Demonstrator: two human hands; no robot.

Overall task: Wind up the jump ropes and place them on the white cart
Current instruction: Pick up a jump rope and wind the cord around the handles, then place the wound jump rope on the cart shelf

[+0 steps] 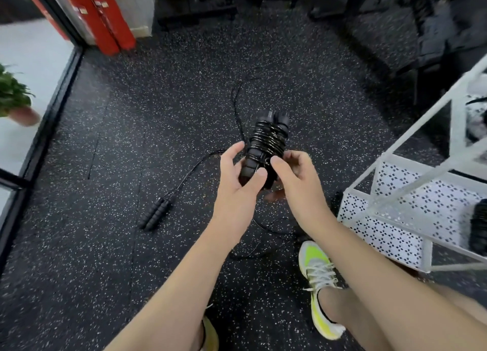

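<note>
A black jump rope (266, 140), its cord wound in many turns round its two handles, is held upright in front of me. My left hand (237, 174) grips the lower ends of the handles, thumb across them. My right hand (292, 174) pinches the bundle's lower right side, where the cord ends. A second black jump rope (157, 213) lies on the floor to the left, handles side by side, its cord trailing up and away across the floor. The white cart (411, 213) stands at the right; a dark bundle (478, 227) lies on its perforated shelf.
The floor is dark speckled rubber. Loose cord (259, 241) lies by my feet, near my yellow-green shoe (317, 277). Two red fire extinguishers (102, 16) stand at the back left, a potted plant (13, 95) at the far left behind a glass edge, dark gym frames at the back.
</note>
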